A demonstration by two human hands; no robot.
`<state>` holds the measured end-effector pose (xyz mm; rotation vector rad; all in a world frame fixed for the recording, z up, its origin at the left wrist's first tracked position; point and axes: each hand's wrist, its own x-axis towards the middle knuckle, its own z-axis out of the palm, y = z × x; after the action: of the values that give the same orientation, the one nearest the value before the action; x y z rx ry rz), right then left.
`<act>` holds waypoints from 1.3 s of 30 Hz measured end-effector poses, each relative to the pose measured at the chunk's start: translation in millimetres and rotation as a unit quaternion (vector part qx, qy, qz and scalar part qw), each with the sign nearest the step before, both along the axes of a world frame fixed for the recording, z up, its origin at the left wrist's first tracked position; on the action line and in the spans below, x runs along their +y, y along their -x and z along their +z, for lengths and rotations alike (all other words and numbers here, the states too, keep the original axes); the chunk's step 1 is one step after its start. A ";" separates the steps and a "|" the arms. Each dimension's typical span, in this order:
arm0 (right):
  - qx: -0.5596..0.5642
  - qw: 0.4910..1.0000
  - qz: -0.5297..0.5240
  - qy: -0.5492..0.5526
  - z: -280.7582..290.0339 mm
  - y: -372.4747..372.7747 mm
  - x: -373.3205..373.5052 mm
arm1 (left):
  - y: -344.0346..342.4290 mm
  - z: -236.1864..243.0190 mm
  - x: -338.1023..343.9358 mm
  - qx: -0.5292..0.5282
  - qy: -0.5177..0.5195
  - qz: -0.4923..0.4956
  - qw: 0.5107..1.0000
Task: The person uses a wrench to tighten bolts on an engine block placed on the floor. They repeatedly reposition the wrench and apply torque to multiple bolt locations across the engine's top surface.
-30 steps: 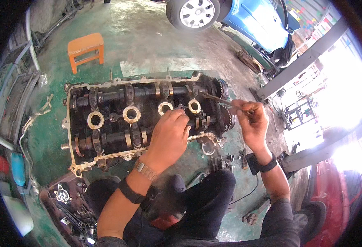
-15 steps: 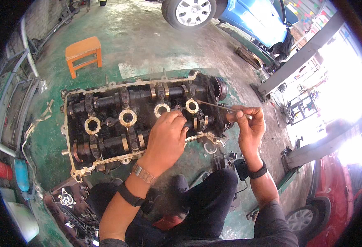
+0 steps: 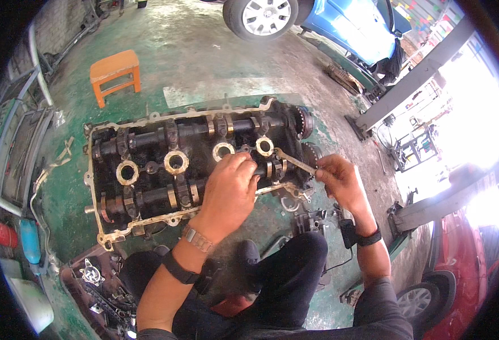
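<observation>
A black, oily cylinder head [image 3: 143,161] with a pale rim lies in front of me. Two camshafts [image 3: 149,199] run lengthwise under bearing caps, with several pale round collars [image 3: 176,162] between them. My left hand [image 3: 229,184] rests over the nearer camshaft, fingers curled down; whatever is under the fingertips is hidden. Past the right end of the head, my right hand [image 3: 343,181] pinches one end of a wrench [image 3: 298,163]. The wrench slants up and left, its far end beside the rightmost collar [image 3: 265,147].
An orange stool [image 3: 115,71] stands at the far left. Loose engine parts fill a tray [image 3: 76,283] by my left knee. A grey lift post [image 3: 411,82] rises at right, near a raised blue car [image 3: 348,28]. A red car [image 3: 467,255] is at lower right.
My right hand has rolled over and shifted slightly right and down. The wrench, thin and edge-on before, now shows its flat side, its tip slightly lower. My left hand stays put.
</observation>
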<state>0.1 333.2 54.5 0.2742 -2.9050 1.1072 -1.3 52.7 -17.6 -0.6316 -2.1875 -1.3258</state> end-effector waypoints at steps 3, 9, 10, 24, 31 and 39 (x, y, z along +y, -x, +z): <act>0.026 0.995 0.091 0.036 -5.0 -1.1 -1.0 | 0.7 -0.2 0.8 0.002 0.003 -0.001 1.000; -0.030 0.981 -0.028 0.188 -4.3 -5.8 -16.7 | 0.1 0.2 0.4 -0.005 0.011 0.000 1.000; -0.025 0.977 -0.029 0.208 -5.6 -3.5 -21.1 | 0.1 0.3 0.1 -0.005 0.011 0.000 1.000; -0.035 0.965 -0.039 0.256 -21.7 12.0 -42.8 | 0.7 1.1 -0.6 0.000 0.004 -0.008 1.000; -0.049 0.971 -0.041 0.229 -24.1 11.8 -41.5 | 0.4 1.5 -0.6 0.009 0.007 -0.004 1.000; 0.090 0.995 0.045 0.010 -19.5 36.8 -17.2 | 0.8 1.5 -1.1 0.006 0.011 -0.008 1.000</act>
<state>-36.7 315.9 35.1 0.4818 -2.7459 1.0619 -2.1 51.7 -16.1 -0.6642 -2.1943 -1.3037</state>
